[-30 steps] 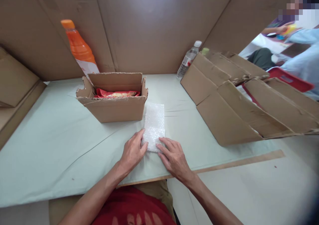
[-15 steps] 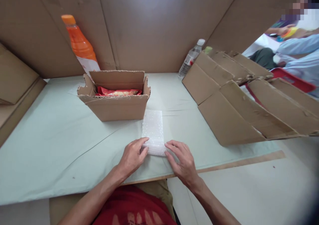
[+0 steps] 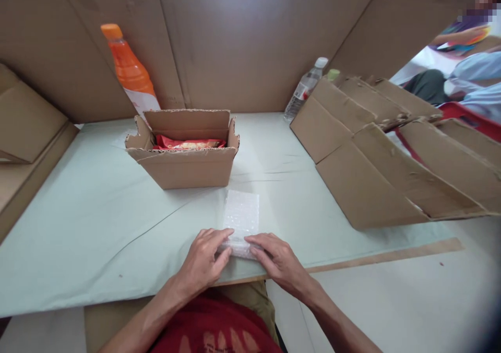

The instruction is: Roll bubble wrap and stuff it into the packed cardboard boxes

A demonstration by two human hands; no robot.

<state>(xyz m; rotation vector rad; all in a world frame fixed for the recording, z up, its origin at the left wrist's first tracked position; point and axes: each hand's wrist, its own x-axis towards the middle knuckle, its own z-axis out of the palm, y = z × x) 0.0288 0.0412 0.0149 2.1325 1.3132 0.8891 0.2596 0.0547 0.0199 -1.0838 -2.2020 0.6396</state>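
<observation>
A small white sheet of bubble wrap (image 3: 241,215) lies flat on the pale green table cover (image 3: 97,228), just in front of an open cardboard box (image 3: 183,155). The box holds a red snack packet (image 3: 188,144). My left hand (image 3: 203,262) and my right hand (image 3: 276,262) both pinch the sheet's near edge, fingertips almost meeting over it.
An orange drink bottle (image 3: 131,76) leans on the cardboard back wall behind the box. A clear water bottle (image 3: 305,88) stands at the back right, beside flattened cardboard boxes (image 3: 383,155). More cardboard (image 3: 27,134) sits at the left. Another person (image 3: 465,79) is beyond the right partition.
The bubble wrap has slid toward me, away from the box. Both hands came closer together on its near edge.
</observation>
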